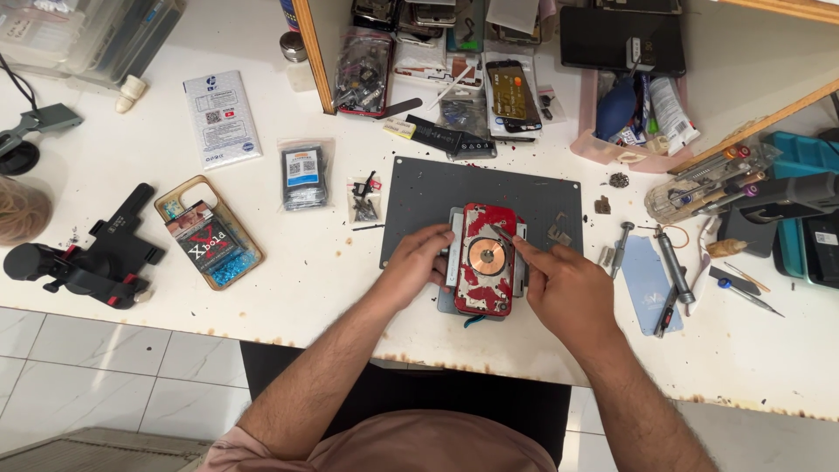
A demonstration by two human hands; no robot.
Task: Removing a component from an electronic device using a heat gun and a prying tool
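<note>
A person's left hand (418, 262) grips the edge of a red phone back (483, 260) lying on a grey mat (428, 197), steadying it, while the right hand (564, 284) pinches a thin tool (502, 233) against it; screwdrivers (673, 267) and parts bags (305, 175) crowd the white bench (114, 157)

A single head-worn camera looks almost straight down from above the person's chest onto a white workbench (131, 280). It sits near enough that the forearms fill the lower middle, with the grey work mat (419, 188) close to centre. The bench's front edge crosses the lower frame (floor tiles (96, 367) show beneath), shelves lining the top edge.
</note>
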